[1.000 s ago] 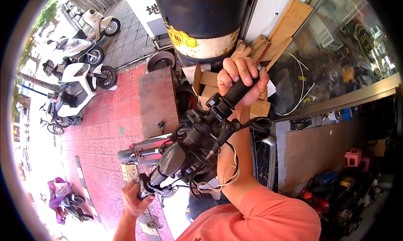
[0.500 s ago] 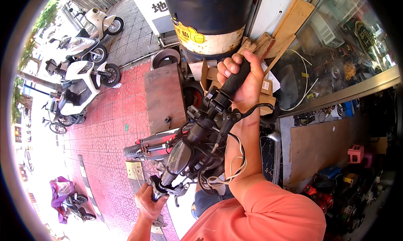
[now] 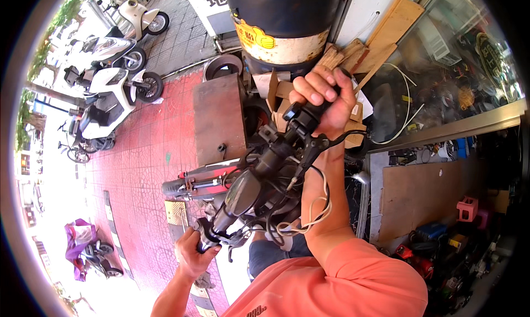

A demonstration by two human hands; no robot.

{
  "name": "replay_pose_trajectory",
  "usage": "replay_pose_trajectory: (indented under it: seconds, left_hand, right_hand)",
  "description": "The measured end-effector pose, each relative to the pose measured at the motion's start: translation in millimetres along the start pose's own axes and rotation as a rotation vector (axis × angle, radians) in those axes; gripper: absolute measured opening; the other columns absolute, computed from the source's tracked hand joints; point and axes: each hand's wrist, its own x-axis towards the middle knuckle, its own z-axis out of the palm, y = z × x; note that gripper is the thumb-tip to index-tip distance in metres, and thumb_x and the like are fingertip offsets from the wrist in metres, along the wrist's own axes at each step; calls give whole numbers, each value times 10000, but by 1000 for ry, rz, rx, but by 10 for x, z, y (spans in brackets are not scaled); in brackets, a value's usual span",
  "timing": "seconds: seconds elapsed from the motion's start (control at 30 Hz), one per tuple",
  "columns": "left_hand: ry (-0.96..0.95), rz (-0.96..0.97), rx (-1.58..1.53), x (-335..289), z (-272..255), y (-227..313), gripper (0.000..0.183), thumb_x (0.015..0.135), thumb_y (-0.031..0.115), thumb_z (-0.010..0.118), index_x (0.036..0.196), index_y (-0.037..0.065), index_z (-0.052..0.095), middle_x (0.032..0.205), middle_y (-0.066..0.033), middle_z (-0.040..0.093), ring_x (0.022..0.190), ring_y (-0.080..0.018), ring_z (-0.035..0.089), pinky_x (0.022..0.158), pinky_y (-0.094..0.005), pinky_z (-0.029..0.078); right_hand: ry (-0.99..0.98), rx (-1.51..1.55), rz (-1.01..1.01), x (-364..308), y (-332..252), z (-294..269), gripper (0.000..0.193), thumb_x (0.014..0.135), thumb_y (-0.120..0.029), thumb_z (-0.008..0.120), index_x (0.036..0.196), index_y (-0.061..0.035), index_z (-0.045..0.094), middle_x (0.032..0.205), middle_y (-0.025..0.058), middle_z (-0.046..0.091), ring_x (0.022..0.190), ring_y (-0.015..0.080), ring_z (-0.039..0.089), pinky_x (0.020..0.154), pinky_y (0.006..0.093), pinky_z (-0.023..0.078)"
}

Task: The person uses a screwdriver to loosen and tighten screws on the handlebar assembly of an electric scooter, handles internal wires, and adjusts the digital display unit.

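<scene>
We clasp one end of the handlebar with our left hand, its black grip with our right hand.

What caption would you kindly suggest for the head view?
Left hand and right hand grip a handlebar; white scooters stand parked beyond.

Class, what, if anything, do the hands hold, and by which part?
A handlebar, by both ends: the left hand grips its left end, the right hand the black grip opposite.
</scene>
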Motion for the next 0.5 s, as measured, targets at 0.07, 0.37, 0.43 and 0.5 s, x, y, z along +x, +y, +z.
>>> replay_pose_trajectory:
  seconds: [0.07,0.37,0.43,0.5]
  left_hand:
    - [-8,-12,15,19,55,84,671,799,529,885,687,8,477,669,-121,398,535,-320,415,496,-449,313]
    - [29,-48,25,102,36,523,546,829,437,900,763,-9,591,733,-159,543,600,-390,561,552,-459,444]
    - [58,-26,-24,82,79,513,594,874,452,864,753,-36,547,699,-141,453,587,-301,431,547,-434,364]
    - [61,-32,-16,6,66,446,588,877,447,861,754,-36,549,700,-142,459,590,-302,443,551,-435,372]
  right_hand:
    - [125,-22,18,-31,-86,87,262,1036,-318,629,819,-179,580,668,-91,548,717,123,521,684,307,411]
    - [565,-392,-34,223,-154,-152,507,963,-607,706,842,-123,617,725,67,636,665,225,649,608,337,533]
    - [525,-721,-23,103,-472,-494,666,961,-749,634,824,-98,662,698,60,658,525,140,575,462,239,414]
    - [715,-740,-117,-222,-541,-429,674,947,-782,623,791,-126,617,687,33,636,471,128,475,429,251,329]
